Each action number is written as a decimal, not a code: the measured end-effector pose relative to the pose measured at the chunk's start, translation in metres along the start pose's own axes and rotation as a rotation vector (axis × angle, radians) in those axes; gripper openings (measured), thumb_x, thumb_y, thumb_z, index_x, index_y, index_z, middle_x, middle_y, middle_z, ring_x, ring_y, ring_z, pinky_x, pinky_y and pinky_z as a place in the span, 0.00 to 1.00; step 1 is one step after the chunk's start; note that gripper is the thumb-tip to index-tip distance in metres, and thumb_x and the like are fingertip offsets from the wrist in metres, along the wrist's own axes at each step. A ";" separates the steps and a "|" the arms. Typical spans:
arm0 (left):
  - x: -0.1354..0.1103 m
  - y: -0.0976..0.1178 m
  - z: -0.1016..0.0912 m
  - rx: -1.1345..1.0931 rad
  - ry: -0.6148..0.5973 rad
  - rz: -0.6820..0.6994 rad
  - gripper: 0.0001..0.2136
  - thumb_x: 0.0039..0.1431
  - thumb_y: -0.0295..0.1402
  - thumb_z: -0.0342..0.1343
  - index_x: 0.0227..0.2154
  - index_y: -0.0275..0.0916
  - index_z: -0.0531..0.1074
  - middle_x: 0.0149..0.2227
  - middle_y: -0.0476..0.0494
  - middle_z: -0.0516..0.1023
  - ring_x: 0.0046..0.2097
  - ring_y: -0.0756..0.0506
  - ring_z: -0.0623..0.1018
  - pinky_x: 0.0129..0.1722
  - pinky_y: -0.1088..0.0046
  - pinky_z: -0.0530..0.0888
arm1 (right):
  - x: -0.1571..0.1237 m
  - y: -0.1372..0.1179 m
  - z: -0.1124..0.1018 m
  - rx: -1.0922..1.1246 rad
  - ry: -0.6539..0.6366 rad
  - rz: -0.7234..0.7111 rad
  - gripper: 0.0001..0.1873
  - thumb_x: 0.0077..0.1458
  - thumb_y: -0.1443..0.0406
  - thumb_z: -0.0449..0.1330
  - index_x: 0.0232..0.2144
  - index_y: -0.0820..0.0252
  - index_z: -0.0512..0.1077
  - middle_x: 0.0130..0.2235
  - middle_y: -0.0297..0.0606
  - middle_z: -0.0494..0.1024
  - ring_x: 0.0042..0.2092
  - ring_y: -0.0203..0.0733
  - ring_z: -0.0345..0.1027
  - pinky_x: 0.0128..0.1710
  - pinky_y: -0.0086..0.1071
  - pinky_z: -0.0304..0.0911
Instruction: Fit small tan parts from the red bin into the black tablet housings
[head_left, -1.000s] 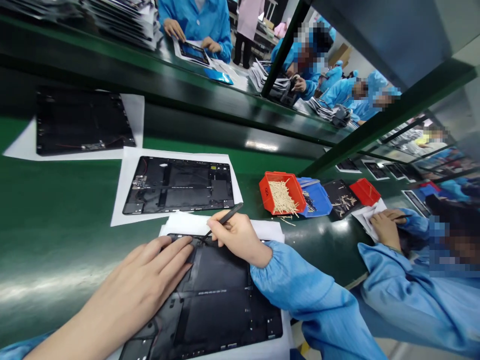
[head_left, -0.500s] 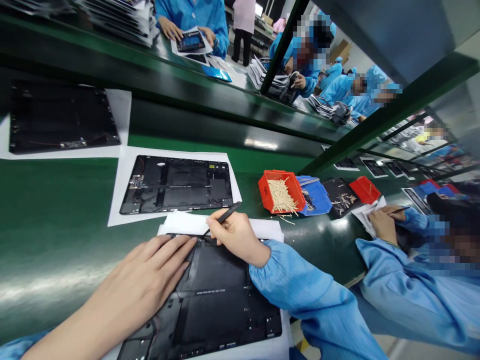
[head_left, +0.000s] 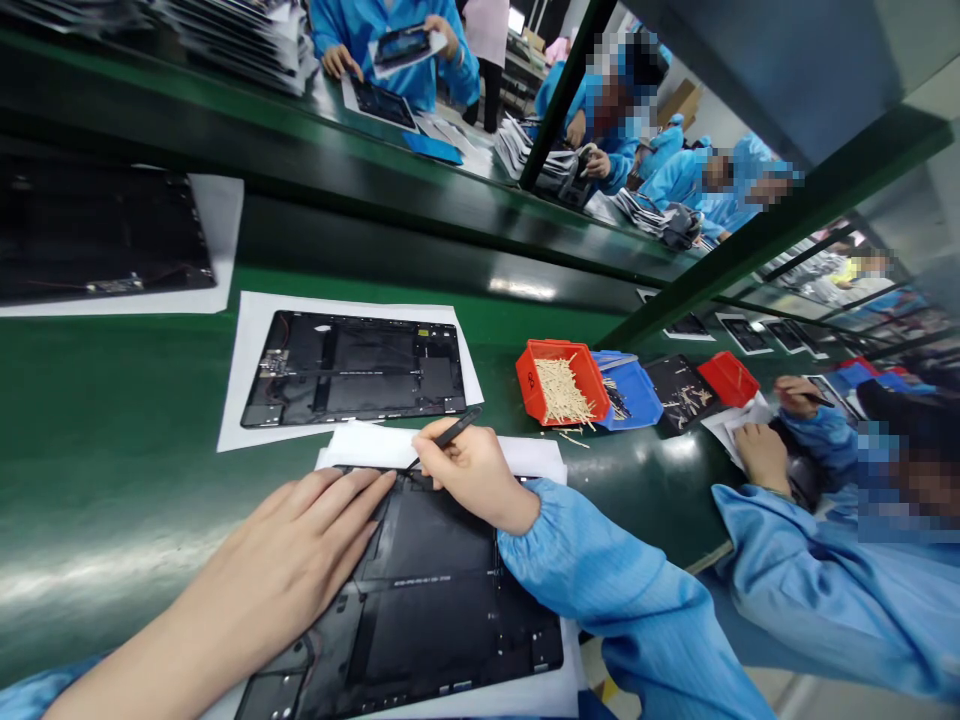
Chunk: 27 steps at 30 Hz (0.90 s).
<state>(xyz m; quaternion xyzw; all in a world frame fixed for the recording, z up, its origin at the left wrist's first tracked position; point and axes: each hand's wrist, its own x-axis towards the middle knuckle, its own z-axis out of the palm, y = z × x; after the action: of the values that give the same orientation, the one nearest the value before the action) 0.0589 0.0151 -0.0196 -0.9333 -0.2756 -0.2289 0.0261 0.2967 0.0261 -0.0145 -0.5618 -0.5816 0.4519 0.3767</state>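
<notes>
Your left hand [head_left: 277,550] lies flat, its fingers [head_left: 349,492] spread and holding nothing, probably to pin the black tablet panel [head_left: 442,600] so it can't slide on its paper sheet [head_left: 532,460] at 6 o'clock. Your right hand [head_left: 472,480] has its fingers [head_left: 442,460] closed around a black pick [head_left: 455,430], held pen-style for control, tip at the panel's top edge. Farther off, another panel [head_left: 352,370] lies at 12 o'clock on the green table [head_left: 112,420], with a red bin of wooden sticks [head_left: 559,385] at 1 o'clock

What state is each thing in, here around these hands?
Left hand: open, fingers resting on the panel.
Right hand: gripping the tool.
Black pointed tool: tip down at the panel's top edge.
Tablet back panel: lying flat on white paper.
Red bin: holding loose pale sticks, a few spilled beside it.
</notes>
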 end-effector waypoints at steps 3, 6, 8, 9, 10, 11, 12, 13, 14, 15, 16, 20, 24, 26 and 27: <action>-0.001 0.000 0.001 0.003 -0.008 0.005 0.19 0.77 0.33 0.48 0.63 0.33 0.74 0.51 0.37 0.84 0.49 0.36 0.77 0.49 0.57 0.70 | -0.001 0.000 -0.001 -0.013 0.002 -0.001 0.12 0.66 0.58 0.62 0.34 0.59 0.77 0.26 0.30 0.77 0.25 0.33 0.71 0.26 0.26 0.66; -0.001 -0.001 0.002 0.018 -0.012 0.017 0.19 0.77 0.33 0.48 0.62 0.31 0.75 0.51 0.36 0.84 0.49 0.36 0.76 0.49 0.57 0.69 | -0.001 -0.001 0.000 -0.032 0.010 0.000 0.12 0.66 0.58 0.62 0.34 0.59 0.77 0.27 0.31 0.77 0.25 0.34 0.71 0.26 0.26 0.66; -0.002 -0.001 0.001 0.020 -0.013 0.019 0.19 0.76 0.33 0.49 0.62 0.30 0.75 0.51 0.36 0.84 0.50 0.35 0.76 0.49 0.57 0.69 | -0.001 -0.002 0.000 -0.034 0.011 -0.010 0.12 0.66 0.58 0.62 0.33 0.59 0.77 0.27 0.31 0.77 0.25 0.34 0.71 0.26 0.26 0.66; -0.002 -0.001 0.001 0.020 -0.014 0.021 0.19 0.76 0.33 0.49 0.62 0.30 0.75 0.51 0.35 0.84 0.50 0.35 0.76 0.49 0.57 0.69 | 0.000 -0.002 0.001 -0.035 0.011 -0.016 0.12 0.65 0.58 0.61 0.33 0.59 0.76 0.26 0.31 0.76 0.25 0.34 0.71 0.26 0.26 0.65; -0.002 -0.001 0.001 0.019 -0.016 0.023 0.19 0.76 0.32 0.49 0.62 0.30 0.75 0.51 0.35 0.84 0.50 0.35 0.76 0.49 0.56 0.69 | 0.000 -0.003 0.001 -0.038 0.010 -0.022 0.12 0.66 0.59 0.61 0.32 0.58 0.76 0.26 0.30 0.76 0.25 0.34 0.70 0.26 0.26 0.65; -0.002 -0.002 0.001 0.017 -0.016 0.024 0.19 0.76 0.32 0.49 0.62 0.30 0.75 0.51 0.36 0.84 0.50 0.35 0.77 0.50 0.56 0.69 | 0.000 -0.003 0.001 -0.045 0.010 -0.026 0.12 0.66 0.59 0.61 0.32 0.58 0.76 0.26 0.30 0.76 0.25 0.34 0.70 0.26 0.26 0.65; -0.002 -0.002 0.001 0.014 -0.019 0.024 0.19 0.76 0.32 0.48 0.62 0.31 0.75 0.51 0.36 0.84 0.50 0.35 0.77 0.50 0.57 0.70 | 0.000 -0.004 0.001 -0.054 0.012 -0.028 0.12 0.66 0.59 0.61 0.32 0.58 0.76 0.26 0.30 0.76 0.25 0.34 0.70 0.26 0.26 0.65; -0.002 -0.002 0.001 0.010 -0.022 0.022 0.19 0.76 0.32 0.48 0.62 0.32 0.75 0.51 0.36 0.84 0.50 0.36 0.77 0.50 0.57 0.70 | -0.001 -0.005 0.002 -0.067 0.013 -0.029 0.12 0.66 0.59 0.60 0.32 0.58 0.76 0.26 0.30 0.76 0.26 0.34 0.70 0.26 0.26 0.65; -0.002 -0.003 0.001 0.006 -0.025 0.021 0.19 0.76 0.32 0.48 0.62 0.33 0.76 0.50 0.37 0.84 0.50 0.36 0.77 0.51 0.57 0.70 | -0.001 -0.006 0.002 -0.082 0.016 -0.032 0.12 0.66 0.59 0.60 0.32 0.58 0.76 0.26 0.30 0.76 0.26 0.34 0.71 0.27 0.26 0.65; -0.002 -0.003 0.000 0.004 -0.031 0.020 0.19 0.76 0.32 0.48 0.62 0.33 0.76 0.50 0.37 0.84 0.50 0.36 0.77 0.51 0.57 0.70 | -0.001 -0.008 0.001 -0.100 0.020 -0.038 0.12 0.66 0.59 0.60 0.32 0.58 0.76 0.26 0.31 0.76 0.26 0.34 0.71 0.27 0.26 0.65; -0.002 -0.004 0.000 0.004 -0.034 0.023 0.19 0.76 0.33 0.48 0.62 0.32 0.76 0.49 0.37 0.84 0.50 0.36 0.77 0.51 0.57 0.69 | -0.002 -0.009 0.001 -0.121 0.024 -0.048 0.11 0.66 0.60 0.60 0.33 0.58 0.77 0.26 0.30 0.77 0.26 0.35 0.71 0.28 0.27 0.65; 0.002 -0.004 -0.003 0.007 -0.041 0.039 0.20 0.76 0.32 0.47 0.61 0.30 0.75 0.47 0.36 0.83 0.49 0.36 0.77 0.50 0.57 0.69 | -0.004 -0.012 -0.001 -0.237 0.045 -0.152 0.10 0.66 0.62 0.60 0.32 0.58 0.77 0.27 0.32 0.79 0.29 0.36 0.73 0.31 0.28 0.68; 0.005 -0.001 -0.005 -0.002 -0.042 0.021 0.19 0.76 0.32 0.46 0.61 0.34 0.75 0.45 0.38 0.83 0.47 0.37 0.77 0.48 0.57 0.69 | -0.007 -0.010 -0.001 -0.346 0.039 -0.368 0.11 0.69 0.64 0.58 0.34 0.57 0.78 0.36 0.39 0.85 0.37 0.40 0.80 0.41 0.30 0.73; 0.006 0.001 -0.004 0.008 -0.047 0.015 0.19 0.75 0.31 0.46 0.59 0.35 0.77 0.46 0.39 0.83 0.47 0.37 0.77 0.46 0.57 0.69 | -0.010 -0.010 -0.001 -0.416 0.000 -0.442 0.11 0.71 0.63 0.58 0.36 0.57 0.78 0.38 0.40 0.86 0.38 0.42 0.81 0.42 0.31 0.74; 0.006 0.002 -0.004 0.017 -0.051 0.014 0.18 0.75 0.31 0.46 0.58 0.35 0.77 0.46 0.39 0.83 0.47 0.37 0.77 0.46 0.57 0.69 | -0.011 -0.010 -0.002 -0.453 -0.030 -0.463 0.11 0.71 0.63 0.59 0.37 0.56 0.79 0.37 0.41 0.86 0.38 0.42 0.81 0.42 0.32 0.74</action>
<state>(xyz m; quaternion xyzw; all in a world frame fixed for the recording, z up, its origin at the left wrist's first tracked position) 0.0630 0.0162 -0.0135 -0.9405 -0.2716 -0.2023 0.0285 0.2960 0.0159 -0.0036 -0.4775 -0.7851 0.2216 0.3263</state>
